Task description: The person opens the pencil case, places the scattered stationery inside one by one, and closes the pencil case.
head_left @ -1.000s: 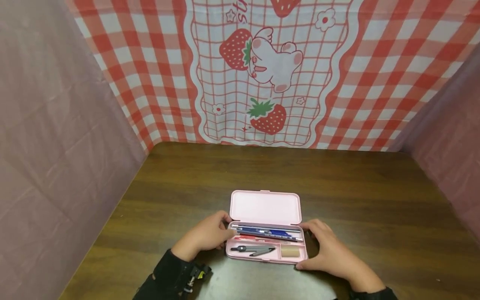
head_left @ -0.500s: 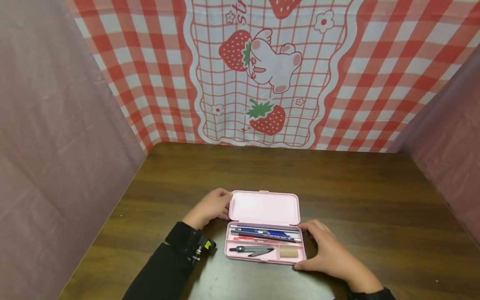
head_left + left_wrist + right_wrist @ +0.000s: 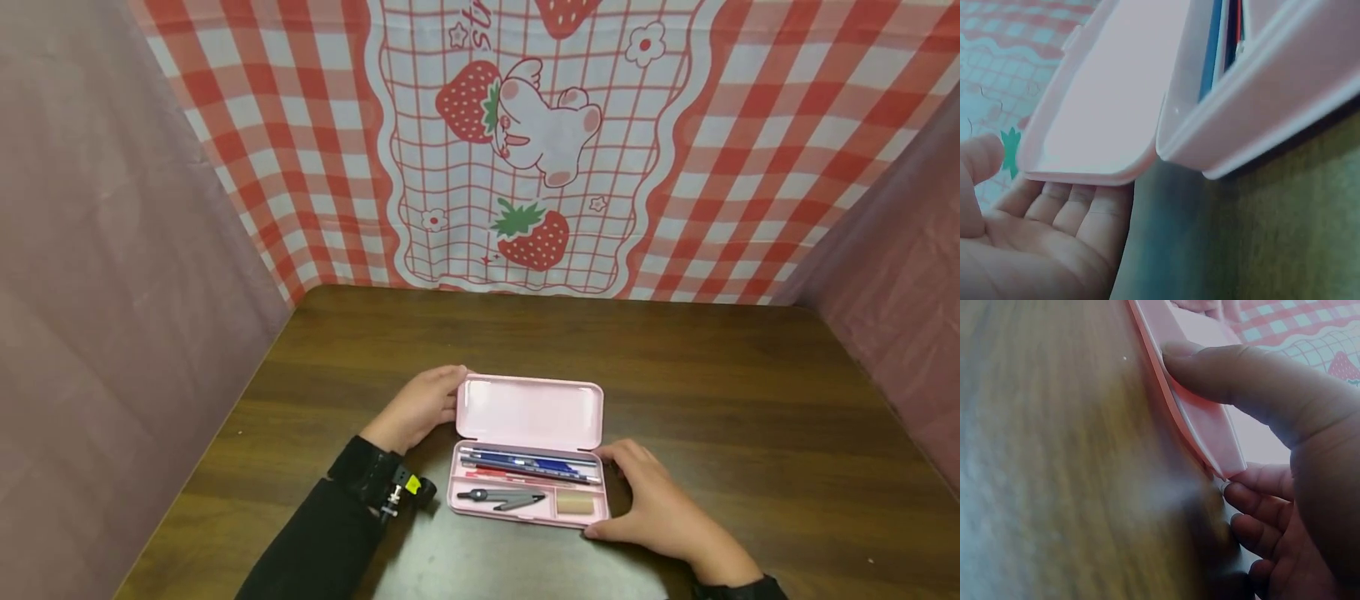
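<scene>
Pink pencil case (image 3: 525,450), lid raised, pens, compass, perhaps eraser.

We see a pencil case (image 3: 528,412) of smooth pink plastic with a soft, half-matt shine. Inside it, the compass (image 3: 501,498) looks like grey metal and the eraser (image 3: 575,503) matt and rubbery. The bench (image 3: 675,367) is dark wood with visible grain and a light gloss. Behind hangs a checked cloth (image 3: 525,142), matt and a little creased.
</scene>
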Demonstrator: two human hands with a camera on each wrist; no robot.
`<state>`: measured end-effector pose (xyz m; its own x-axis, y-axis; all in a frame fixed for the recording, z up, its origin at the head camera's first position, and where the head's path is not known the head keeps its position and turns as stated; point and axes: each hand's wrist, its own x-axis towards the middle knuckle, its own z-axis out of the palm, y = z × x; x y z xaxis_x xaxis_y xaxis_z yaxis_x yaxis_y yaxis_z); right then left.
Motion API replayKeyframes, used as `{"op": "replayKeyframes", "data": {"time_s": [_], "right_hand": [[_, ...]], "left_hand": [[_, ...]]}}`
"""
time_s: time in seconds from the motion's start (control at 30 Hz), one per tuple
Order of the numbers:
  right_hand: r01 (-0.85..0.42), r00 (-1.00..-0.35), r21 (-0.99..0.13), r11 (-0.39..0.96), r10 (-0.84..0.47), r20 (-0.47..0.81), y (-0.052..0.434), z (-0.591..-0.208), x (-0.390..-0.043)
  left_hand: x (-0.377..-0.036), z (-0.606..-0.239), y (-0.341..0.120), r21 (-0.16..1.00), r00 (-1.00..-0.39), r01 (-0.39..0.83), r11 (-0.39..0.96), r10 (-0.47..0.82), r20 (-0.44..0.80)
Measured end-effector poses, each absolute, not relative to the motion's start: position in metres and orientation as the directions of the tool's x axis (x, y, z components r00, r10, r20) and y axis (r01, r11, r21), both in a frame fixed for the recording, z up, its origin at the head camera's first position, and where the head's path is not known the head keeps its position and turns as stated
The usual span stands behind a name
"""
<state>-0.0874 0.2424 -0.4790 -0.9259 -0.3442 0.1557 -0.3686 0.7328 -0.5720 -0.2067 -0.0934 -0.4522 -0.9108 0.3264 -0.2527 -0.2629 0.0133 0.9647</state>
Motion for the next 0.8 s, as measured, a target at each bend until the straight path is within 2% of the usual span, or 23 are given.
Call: {"op": "replayKeyframes", "data": {"time_s": [0.17,0.37,0.47,0.57,0.67,0.8], "right_hand": [[-0.375,-0.925,-0.560,0.739,-0.341,0.170,0.243,-0.479,-0.087],[-0.367,-0.929,-0.558,0.744,-0.328,0.173,0.241,-0.479,-0.086],[-0.357,-0.933,-0.563,0.746,-0.319,0.168,0.240,-0.478,-0.085],[-0.341,-0.938,-0.566,0.750,-0.310,0.155,0.239,-0.476,-0.085],[-0.331,-0.941,-0.575,0.748,-0.307,0.143,0.239,-0.475,-0.085],[-0.324,-0.942,-0.590,0.739,-0.307,0.132,0.239,-0.475,-0.086]], "left_hand": [[-0.194,-0.443,-0.090,0.983,-0.903,-0.179,0.035,0.391,-0.178],[-0.174,-0.431,-0.085,0.981,-0.889,-0.026,0.194,0.445,-0.111],[-0.165,-0.424,-0.086,0.946,-0.869,0.104,0.307,0.490,-0.064],[-0.155,-0.419,-0.088,0.872,-0.830,0.274,0.407,0.558,0.001],[-0.142,-0.416,-0.089,0.750,-0.775,0.454,0.481,0.628,0.066],[-0.124,-0.414,-0.084,0.512,-0.681,0.675,0.530,0.714,0.159]]}}
